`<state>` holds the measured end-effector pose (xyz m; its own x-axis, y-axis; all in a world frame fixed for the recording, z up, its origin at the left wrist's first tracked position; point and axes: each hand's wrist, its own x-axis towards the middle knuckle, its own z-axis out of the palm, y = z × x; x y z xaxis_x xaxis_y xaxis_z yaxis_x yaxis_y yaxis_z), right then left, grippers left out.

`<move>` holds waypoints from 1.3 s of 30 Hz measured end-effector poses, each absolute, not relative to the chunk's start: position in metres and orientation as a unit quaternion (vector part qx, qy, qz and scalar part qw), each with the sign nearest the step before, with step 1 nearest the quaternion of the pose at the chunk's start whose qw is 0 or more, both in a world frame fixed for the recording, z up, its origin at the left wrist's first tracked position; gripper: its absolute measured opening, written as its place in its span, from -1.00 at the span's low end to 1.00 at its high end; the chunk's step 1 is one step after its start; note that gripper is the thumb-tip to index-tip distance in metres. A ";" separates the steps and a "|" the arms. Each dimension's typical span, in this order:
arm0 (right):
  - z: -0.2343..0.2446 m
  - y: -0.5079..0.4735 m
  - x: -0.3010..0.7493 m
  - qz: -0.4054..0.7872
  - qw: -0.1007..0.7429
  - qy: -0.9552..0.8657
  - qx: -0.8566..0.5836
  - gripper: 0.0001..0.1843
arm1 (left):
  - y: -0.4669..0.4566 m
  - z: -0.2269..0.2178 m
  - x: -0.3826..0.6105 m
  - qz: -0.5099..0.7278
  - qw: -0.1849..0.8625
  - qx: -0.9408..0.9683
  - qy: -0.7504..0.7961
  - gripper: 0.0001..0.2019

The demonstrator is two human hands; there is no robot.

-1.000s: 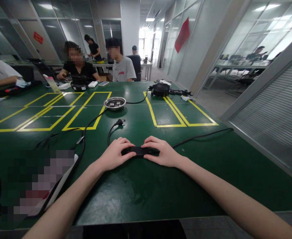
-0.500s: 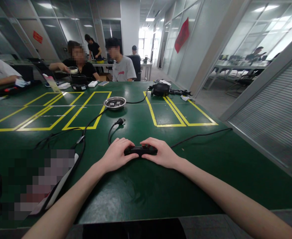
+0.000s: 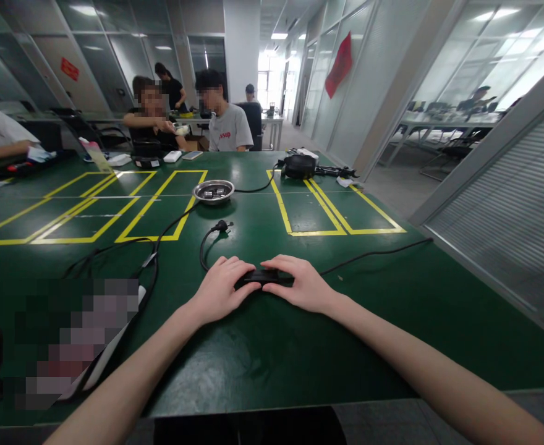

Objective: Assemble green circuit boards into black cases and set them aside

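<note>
A flat black power adapter (image 3: 263,277) lies on the green table (image 3: 263,352) between my two hands. My left hand (image 3: 221,289) curls over its left end, fingers closed on it. My right hand (image 3: 297,283) covers its right end, fingers bent over the top. A black cable runs from the adapter's left side in a loop to a black plug (image 3: 221,226) lying further back. Another black cable (image 3: 374,253) leaves from under my right hand toward the table's right edge.
A metal dish (image 3: 213,191) with small parts sits behind the plug. Yellow tape rectangles (image 3: 318,213) mark the table. A black device (image 3: 300,166) lies at the back. A blurred object with cables (image 3: 72,340) lies at my left. Two seated people (image 3: 225,120) are at the far end.
My hands have closed in slightly on the adapter and turned it a little. The plug's cable loop shifted left. A person at the far end raised a small bowl.
</note>
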<state>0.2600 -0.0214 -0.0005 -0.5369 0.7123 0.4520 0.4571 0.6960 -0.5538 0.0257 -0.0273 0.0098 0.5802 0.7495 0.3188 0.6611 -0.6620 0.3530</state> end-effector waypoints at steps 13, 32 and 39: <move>-0.003 -0.018 0.260 0.152 0.331 -0.876 -0.317 -0.71 | -0.026 0.013 0.025 0.218 0.095 0.877 0.418 -0.76; 0.000 -0.016 0.267 -0.015 0.230 -0.948 -0.219 -0.50 | -0.027 0.018 0.024 0.235 0.098 0.872 0.417 -0.73; 0.000 -0.003 0.280 0.031 0.266 -0.924 -0.273 -0.49 | -0.027 0.014 0.020 0.287 0.053 0.865 0.409 -0.60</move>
